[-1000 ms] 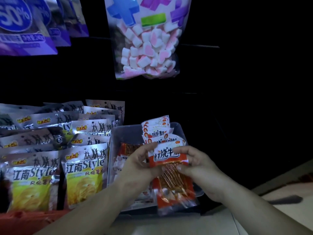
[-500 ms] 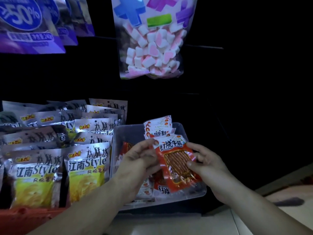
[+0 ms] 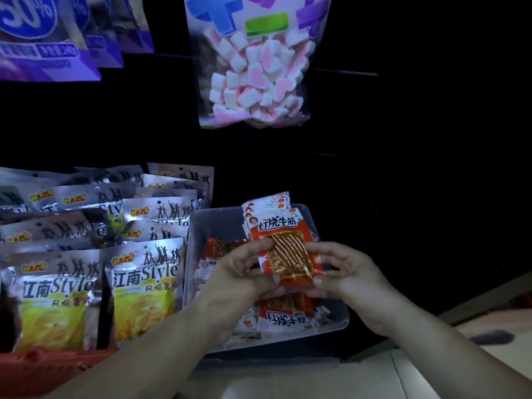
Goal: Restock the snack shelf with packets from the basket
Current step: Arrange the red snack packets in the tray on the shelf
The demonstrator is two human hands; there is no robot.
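Observation:
A clear plastic bin (image 3: 201, 226) on the shelf holds red and white snack packets. Several stand upright in a row at its back right (image 3: 266, 204), and more lie flat at the front (image 3: 285, 315) and left (image 3: 223, 246). I hold one red packet (image 3: 288, 249) upright in front of that row. My left hand (image 3: 239, 272) pinches the packet's left edge, and my right hand (image 3: 345, 272) pinches its right edge and lower corner.
Rows of silver and yellow chip bags (image 3: 141, 283) fill the shelf left of the bin. A marshmallow bag (image 3: 256, 67) hangs above, purple bags (image 3: 43, 38) at the top left. A red crate edge (image 3: 37, 367) sits at the lower left. To the right it is dark.
Both hands have lifted the red packet from low over the bin's front up and back, turning it upright against the standing row.

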